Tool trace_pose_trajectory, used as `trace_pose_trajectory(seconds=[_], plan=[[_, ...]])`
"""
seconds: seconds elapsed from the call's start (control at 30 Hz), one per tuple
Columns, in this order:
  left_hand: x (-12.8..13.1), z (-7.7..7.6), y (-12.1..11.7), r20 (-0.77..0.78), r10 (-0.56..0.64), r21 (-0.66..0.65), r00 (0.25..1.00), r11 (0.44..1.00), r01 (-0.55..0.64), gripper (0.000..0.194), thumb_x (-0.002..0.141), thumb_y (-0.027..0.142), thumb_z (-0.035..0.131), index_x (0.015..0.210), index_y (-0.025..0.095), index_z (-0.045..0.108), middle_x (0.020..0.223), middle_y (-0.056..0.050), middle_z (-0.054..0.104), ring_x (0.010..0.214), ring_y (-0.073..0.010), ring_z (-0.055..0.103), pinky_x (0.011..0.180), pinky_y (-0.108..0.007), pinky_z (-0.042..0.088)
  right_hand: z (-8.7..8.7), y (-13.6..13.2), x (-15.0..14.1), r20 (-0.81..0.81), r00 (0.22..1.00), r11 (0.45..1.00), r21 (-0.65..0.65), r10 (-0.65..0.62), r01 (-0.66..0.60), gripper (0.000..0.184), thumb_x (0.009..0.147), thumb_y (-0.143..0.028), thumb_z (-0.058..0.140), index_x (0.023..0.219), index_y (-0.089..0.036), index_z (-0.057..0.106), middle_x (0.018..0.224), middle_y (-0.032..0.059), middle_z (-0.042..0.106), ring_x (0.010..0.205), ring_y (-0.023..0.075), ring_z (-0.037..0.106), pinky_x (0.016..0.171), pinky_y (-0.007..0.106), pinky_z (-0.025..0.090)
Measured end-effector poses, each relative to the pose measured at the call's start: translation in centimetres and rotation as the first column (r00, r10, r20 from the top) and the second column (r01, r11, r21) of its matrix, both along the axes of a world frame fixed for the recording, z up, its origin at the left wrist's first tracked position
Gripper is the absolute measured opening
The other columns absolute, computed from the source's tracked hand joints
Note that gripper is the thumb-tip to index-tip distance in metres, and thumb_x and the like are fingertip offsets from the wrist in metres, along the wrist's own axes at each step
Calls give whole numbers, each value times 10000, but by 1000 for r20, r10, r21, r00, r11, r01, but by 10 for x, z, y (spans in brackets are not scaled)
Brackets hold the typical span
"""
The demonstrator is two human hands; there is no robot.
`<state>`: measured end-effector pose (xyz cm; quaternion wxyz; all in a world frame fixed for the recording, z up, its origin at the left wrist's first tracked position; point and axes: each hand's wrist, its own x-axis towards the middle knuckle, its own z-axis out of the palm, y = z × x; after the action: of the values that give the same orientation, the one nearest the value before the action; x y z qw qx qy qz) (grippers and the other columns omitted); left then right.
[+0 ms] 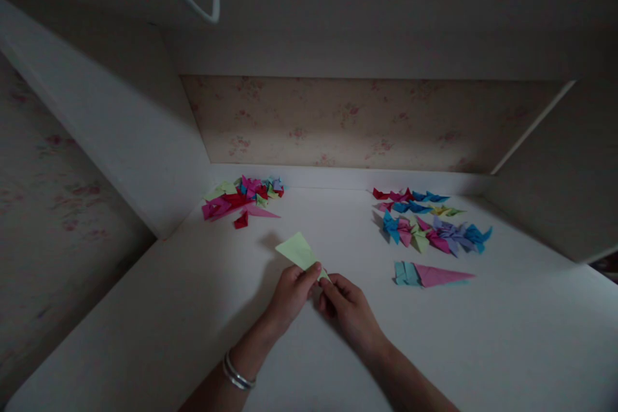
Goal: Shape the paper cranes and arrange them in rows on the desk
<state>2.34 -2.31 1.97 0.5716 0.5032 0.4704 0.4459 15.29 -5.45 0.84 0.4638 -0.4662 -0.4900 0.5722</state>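
A pale green piece of folded paper [298, 251] is held between both hands, above the white table. Its wide end points up and left, and its narrow end runs in among my fingers. My left hand [294, 286] pinches it near the middle, thumb on top. The thumb and fingers of my right hand [345, 299] are closed on the narrow tip at the lower right. My fingers hide part of that end, so the folds there cannot be made out.
Colourful folded papers [251, 190] lie heaped at the back left. Rows of folded paper pieces [434, 232] stand at the back right, with a pink and teal folded paper strip [434, 275] in front. A shelf [338, 26] overhangs the white table [159, 309]; side panels flank it.
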Motion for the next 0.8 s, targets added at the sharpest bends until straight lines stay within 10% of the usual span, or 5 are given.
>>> trace_pose_trajectory(seconds=[0.8], plan=[[1,2,-1,14,19,-12,1000,1000,-18,373,769,475,621,642,125,615,567,9,532,533,-107,428,518,-228,313,-2,0,0,-27,1000,1000,-12,-4,3,407,855,-543,512,711,-172,596,543,-25,514,468,90,396,465,233,287]])
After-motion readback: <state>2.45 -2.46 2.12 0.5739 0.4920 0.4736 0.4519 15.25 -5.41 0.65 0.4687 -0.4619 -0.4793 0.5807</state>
